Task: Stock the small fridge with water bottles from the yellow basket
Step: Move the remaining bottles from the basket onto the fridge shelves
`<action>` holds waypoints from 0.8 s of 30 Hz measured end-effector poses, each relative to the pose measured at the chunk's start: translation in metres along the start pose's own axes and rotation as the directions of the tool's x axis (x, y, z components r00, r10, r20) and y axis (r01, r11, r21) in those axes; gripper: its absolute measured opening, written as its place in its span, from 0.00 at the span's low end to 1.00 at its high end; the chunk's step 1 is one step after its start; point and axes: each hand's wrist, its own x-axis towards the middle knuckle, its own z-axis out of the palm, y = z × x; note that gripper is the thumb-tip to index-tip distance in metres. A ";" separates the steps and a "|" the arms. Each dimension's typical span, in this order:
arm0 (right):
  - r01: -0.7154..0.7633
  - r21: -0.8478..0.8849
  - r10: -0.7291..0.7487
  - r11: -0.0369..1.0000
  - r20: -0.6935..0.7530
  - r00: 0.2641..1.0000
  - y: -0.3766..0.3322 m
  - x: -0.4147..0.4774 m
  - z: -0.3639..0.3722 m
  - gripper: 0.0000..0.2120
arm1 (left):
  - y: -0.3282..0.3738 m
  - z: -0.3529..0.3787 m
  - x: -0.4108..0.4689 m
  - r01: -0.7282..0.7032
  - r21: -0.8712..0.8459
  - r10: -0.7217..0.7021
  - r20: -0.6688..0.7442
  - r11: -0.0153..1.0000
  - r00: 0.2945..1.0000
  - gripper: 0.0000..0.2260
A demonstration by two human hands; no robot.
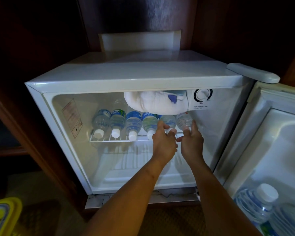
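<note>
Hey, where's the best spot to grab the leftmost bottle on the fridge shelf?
Grip the leftmost bottle at its neck just behind the white cap, reaching straight in from the front. It lies on its side, cap toward the door opening, with another bottle tight on its right.

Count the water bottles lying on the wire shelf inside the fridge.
6 bottles, side by side on the wire shelf, caps forward: from the left, then one at the left hand and one at the right hand. More may hide behind.

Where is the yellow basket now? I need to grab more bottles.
The yellow basket sits on the floor in the head view's bottom left corner, left of the open fridge.
</note>
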 end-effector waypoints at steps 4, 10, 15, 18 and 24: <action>0.009 -0.058 -0.007 0.998 0.030 1.000 0.002 -0.003 -0.004 0.24 | -0.003 -0.002 -0.001 -0.043 0.077 0.042 0.013 0.996 0.999 0.06; 0.191 -0.291 -0.191 0.937 0.029 0.981 -0.014 -0.066 -0.022 0.27 | 0.008 -0.059 -0.047 -0.102 0.140 0.100 0.016 0.985 0.995 0.11; 0.429 -0.204 -0.384 0.880 0.226 0.895 -0.030 -0.152 -0.008 0.16 | -0.001 -0.171 -0.124 -0.168 0.419 0.233 -0.108 0.892 0.966 0.13; 0.526 -0.172 -0.397 0.833 0.477 0.784 -0.041 -0.206 0.022 0.12 | -0.004 -0.251 -0.178 -0.138 0.531 0.246 -0.140 0.836 0.959 0.09; 0.736 0.038 -0.408 0.676 0.851 0.331 -0.062 -0.333 0.122 0.09 | -0.032 -0.431 -0.280 0.135 0.704 -0.021 -0.167 0.697 0.986 0.07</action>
